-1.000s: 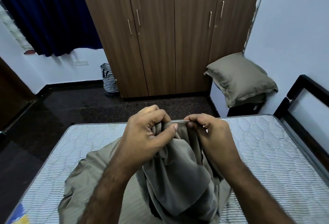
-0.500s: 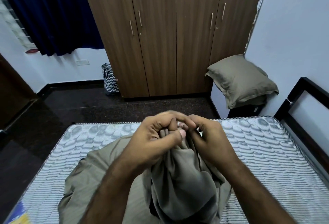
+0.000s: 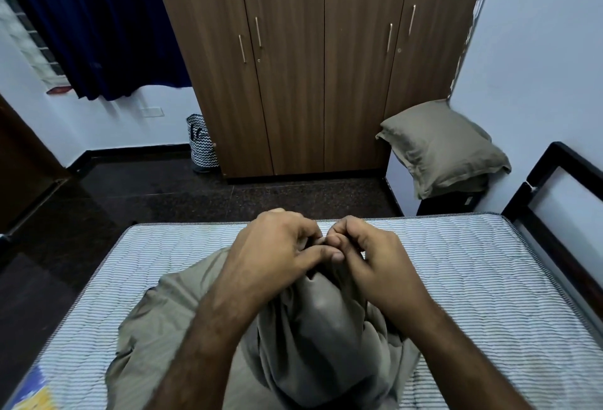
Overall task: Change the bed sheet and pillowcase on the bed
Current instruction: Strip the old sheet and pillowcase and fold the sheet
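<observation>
Two hands meet above the middle of the bed: my left hand (image 3: 277,253) and right hand (image 3: 375,259) are pinched knuckle to knuckle on a gathered fold of the olive-grey bed sheet (image 3: 313,338), fingers (image 3: 329,254) curled tight and clamped on the cloth, so that the fabric hangs from them in a soft cone and spills in a crumpled heap over the near half of the mattress (image 3: 456,279). I judge that I am hunting for an edge or corner of the sheet to spread it. Chief risk: the cloth looks thin, smooth and faintly glossy, so a narrow pinch may slip and drop the fold into the heap; with both grips so close together, I may also be holding two layers rather than one hem, and a pull apart would then twist the sheet instead of opening it. Whether a seam lies under the fingers I cannot tell. The mattress is bare, quilted in wavy stitching with fine dark stripes, its matt surface likely to drag on the cloth. A pillow (image 3: 443,148) in a matching flanged olive case sits well apart, off the bed, beside the brown wood-grain wardrobe (image 3: 293,67).
</observation>
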The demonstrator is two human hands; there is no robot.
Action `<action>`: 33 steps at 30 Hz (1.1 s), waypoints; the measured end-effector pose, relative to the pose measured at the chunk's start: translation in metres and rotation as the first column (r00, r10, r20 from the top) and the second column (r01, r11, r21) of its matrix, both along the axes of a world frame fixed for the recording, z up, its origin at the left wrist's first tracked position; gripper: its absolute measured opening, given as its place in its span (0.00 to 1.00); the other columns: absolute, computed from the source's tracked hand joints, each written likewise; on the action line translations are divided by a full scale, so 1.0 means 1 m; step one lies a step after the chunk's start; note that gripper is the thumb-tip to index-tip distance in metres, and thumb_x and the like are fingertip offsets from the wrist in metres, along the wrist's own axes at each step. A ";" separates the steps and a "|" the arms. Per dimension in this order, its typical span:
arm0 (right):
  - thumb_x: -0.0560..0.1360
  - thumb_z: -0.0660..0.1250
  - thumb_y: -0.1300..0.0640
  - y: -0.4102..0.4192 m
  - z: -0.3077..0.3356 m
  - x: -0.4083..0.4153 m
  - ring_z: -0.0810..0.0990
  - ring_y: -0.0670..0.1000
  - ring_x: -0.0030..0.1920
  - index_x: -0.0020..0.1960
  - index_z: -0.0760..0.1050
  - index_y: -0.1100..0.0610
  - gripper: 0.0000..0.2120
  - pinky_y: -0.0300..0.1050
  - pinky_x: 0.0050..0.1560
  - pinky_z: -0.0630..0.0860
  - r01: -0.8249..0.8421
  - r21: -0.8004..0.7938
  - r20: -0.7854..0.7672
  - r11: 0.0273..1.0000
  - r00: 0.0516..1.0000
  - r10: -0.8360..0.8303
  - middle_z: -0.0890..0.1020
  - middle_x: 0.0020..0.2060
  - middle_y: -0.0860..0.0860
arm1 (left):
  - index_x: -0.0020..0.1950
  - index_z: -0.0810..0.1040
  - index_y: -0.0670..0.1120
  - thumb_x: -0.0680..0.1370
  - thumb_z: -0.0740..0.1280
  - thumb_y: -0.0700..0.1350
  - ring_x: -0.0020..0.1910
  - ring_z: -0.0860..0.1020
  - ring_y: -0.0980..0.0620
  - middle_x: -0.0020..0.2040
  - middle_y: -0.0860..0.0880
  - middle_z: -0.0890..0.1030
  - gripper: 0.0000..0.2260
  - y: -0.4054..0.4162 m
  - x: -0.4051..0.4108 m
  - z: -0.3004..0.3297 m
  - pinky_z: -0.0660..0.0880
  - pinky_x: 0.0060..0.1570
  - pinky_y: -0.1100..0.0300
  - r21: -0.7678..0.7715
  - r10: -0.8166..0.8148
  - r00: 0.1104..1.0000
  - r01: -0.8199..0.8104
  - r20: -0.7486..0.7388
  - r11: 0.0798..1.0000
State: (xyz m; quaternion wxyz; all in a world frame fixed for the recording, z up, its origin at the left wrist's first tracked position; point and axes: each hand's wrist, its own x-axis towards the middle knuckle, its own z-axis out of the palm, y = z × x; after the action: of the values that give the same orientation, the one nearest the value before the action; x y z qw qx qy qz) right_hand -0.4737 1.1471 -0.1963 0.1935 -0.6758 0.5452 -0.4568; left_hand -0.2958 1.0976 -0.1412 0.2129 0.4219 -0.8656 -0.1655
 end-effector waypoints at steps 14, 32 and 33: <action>0.80 0.67 0.61 -0.005 -0.005 -0.015 0.82 0.43 0.49 0.54 0.82 0.49 0.10 0.54 0.50 0.78 0.053 -0.147 -0.064 0.988 0.996 -0.063 0.85 0.48 0.41 | 0.33 0.77 0.52 0.72 0.75 0.60 0.39 0.76 0.49 0.32 0.52 0.76 0.15 0.005 0.007 0.005 0.73 0.39 0.54 -0.025 -0.060 0.925 0.055 -0.376 0.998; 0.79 0.59 0.55 0.000 0.006 -0.003 0.76 0.42 0.44 0.48 0.72 0.45 0.06 0.47 0.46 0.67 0.125 -0.184 -0.206 0.975 0.965 -0.162 0.79 0.43 0.38 | 0.30 0.73 0.49 0.72 0.75 0.44 0.35 0.72 0.50 0.29 0.53 0.72 0.14 0.014 -0.004 -0.003 0.70 0.37 0.57 -0.086 0.081 0.857 -0.144 -0.508 0.986; 0.79 0.58 0.55 0.000 0.007 -0.001 0.74 0.40 0.43 0.48 0.70 0.44 0.06 0.46 0.45 0.66 0.107 -0.180 -0.232 0.978 0.961 -0.148 0.77 0.42 0.38 | 0.29 0.73 0.49 0.71 0.75 0.43 0.34 0.72 0.49 0.28 0.53 0.72 0.14 0.014 -0.005 -0.004 0.70 0.37 0.57 -0.076 0.121 0.827 -0.194 -0.548 0.978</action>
State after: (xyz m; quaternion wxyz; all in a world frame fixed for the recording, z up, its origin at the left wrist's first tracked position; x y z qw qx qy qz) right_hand -0.4749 1.1473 -0.1889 0.0381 -0.7040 0.5674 -0.4254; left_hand -0.3012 1.1113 -0.1451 0.4879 0.4134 -0.7413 -0.2035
